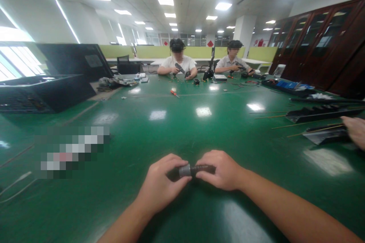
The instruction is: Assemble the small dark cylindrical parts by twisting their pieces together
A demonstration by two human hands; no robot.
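Observation:
Just above the green table, both hands grip a short dark flashlight [203,168] that lies level between them. Thumb and fingers of my left hand [160,179] close round its smooth grey end [185,170]. My right hand [221,170] pinches the ribbed black part, its fingers curled over the top and the thumb below. The two fingertips nearly meet at a narrow neck between the grey and ribbed parts. Both outer ends of the flashlight are partly covered by my palms.
An orange screwdriver [175,93] lies farther up the green table [134,129]. At right, another person's hand [355,131] touches black channels [327,133] with thin rods. A large black case [42,93] stands left. Two people sit opposite, holding tools.

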